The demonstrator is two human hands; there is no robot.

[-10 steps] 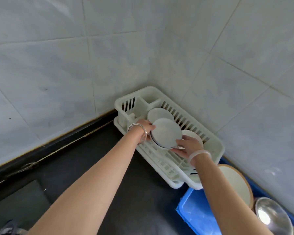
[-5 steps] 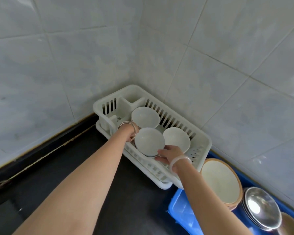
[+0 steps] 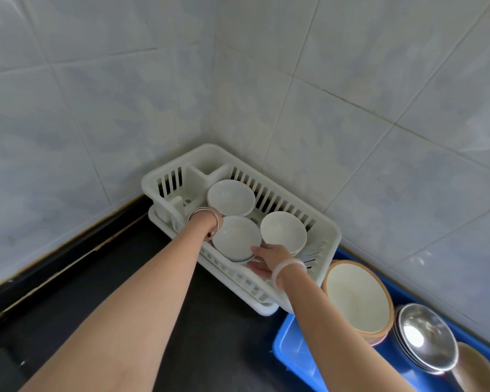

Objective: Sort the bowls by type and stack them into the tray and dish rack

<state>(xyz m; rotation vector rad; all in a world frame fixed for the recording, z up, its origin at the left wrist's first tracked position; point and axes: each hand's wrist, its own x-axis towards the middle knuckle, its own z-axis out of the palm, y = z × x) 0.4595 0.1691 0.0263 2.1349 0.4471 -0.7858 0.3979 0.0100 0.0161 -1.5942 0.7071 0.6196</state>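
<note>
The bowl, likely slick and brittle, suits rim holds: right hand pinches it at 4 o'clock; whether the left hand at 9 o'clock grips it cannot be told.

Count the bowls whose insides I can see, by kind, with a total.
Small white ceramic bowls in the white plastic dish rack: 3
Large cream bowl with brown rim: 1
Shiny steel bowl: 1
Brown bowl, partly out of frame: 1
Total: 6

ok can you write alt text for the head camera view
A right hand grips the near rim of a white bowl in a white dish rack, left hand at its far side, beside two other bowls. A blue tray alongside holds a wood-rimmed bowl and steel bowls.
</note>
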